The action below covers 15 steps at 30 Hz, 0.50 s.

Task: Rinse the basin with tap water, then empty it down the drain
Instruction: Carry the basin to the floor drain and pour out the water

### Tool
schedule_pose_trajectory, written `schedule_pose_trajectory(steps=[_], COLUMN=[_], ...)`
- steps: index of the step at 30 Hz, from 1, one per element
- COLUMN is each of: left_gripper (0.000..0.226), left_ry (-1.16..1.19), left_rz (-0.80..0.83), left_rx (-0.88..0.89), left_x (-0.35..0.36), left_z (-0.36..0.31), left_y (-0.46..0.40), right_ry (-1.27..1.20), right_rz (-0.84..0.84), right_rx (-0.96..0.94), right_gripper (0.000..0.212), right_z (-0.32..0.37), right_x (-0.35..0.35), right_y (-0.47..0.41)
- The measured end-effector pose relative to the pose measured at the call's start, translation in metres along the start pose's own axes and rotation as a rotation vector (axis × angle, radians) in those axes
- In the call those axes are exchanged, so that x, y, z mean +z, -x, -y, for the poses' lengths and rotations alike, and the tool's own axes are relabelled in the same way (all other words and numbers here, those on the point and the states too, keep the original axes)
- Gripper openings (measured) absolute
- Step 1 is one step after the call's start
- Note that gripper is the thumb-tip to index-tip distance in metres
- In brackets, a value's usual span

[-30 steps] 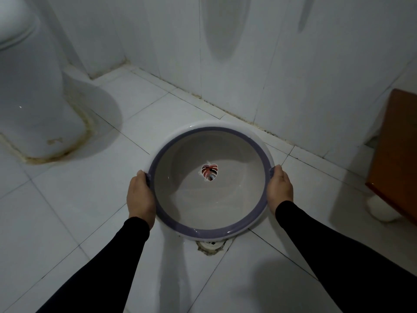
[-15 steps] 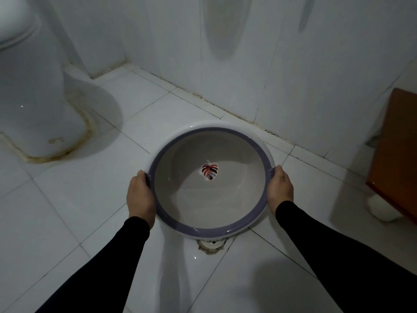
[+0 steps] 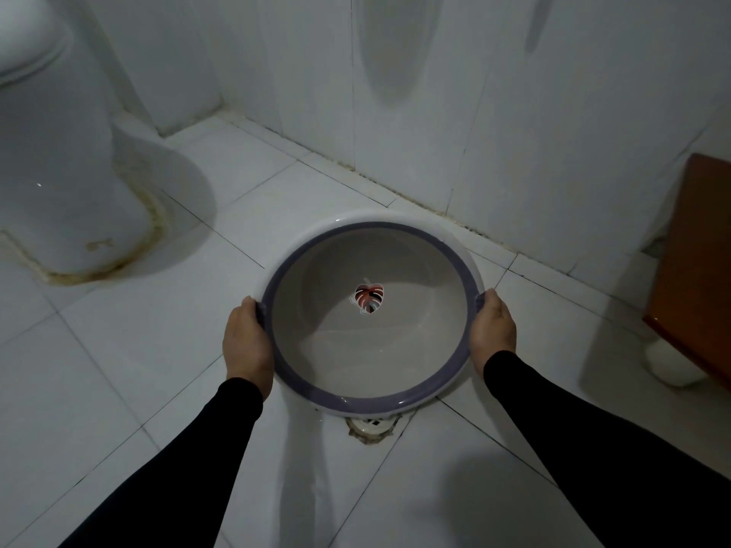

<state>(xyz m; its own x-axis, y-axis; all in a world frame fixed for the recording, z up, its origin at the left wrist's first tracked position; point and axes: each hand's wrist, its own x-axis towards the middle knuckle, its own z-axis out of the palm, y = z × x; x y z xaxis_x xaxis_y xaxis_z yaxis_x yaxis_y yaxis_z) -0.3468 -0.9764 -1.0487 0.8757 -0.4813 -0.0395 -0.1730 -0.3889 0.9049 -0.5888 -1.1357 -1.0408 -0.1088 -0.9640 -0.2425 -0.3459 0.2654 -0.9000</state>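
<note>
A round white basin (image 3: 336,397) with a purple-grey rim band and a leaf sticker at its bottom is held above the tiled floor. A little water pools in its near side. My left hand (image 3: 245,346) grips the left rim and my right hand (image 3: 492,330) grips the right rim. The basin tips slightly towards me. Just under its near edge lies the round floor drain (image 3: 372,427), partly hidden by the basin. A wet streak runs on the floor in front of the drain.
A white toilet base (image 3: 59,191) stands at the left with stained sealant round it. A brown wooden cabinet (image 3: 700,270) on a white foot stands at the right. Tiled walls close the back.
The basin has moved slightly away, so more of the floor drain shows under its near edge. Both hands keep their grip on the rim.
</note>
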Motion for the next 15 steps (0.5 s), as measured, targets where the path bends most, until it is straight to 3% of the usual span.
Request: schedule_pose_trajectory(steps=[4, 15], left_gripper=[0.027, 0.016], left_ry=[0.012, 0.097], left_rz=[0.004, 0.013], left_rx=[-0.023, -0.031], left_x=[0.0009, 0.0017], left_z=[0.0056, 0.0061], left_y=[-0.0075, -0.0082], right_ry=[-0.017, -0.027], right_rz=[-0.003, -0.006], right_rx=[0.013, 0.007], right_gripper=[0.028, 0.027], right_z=[0.0008, -0.0003], right_x=[0.0003, 0.0002], right_y=[-0.0004, -0.0016])
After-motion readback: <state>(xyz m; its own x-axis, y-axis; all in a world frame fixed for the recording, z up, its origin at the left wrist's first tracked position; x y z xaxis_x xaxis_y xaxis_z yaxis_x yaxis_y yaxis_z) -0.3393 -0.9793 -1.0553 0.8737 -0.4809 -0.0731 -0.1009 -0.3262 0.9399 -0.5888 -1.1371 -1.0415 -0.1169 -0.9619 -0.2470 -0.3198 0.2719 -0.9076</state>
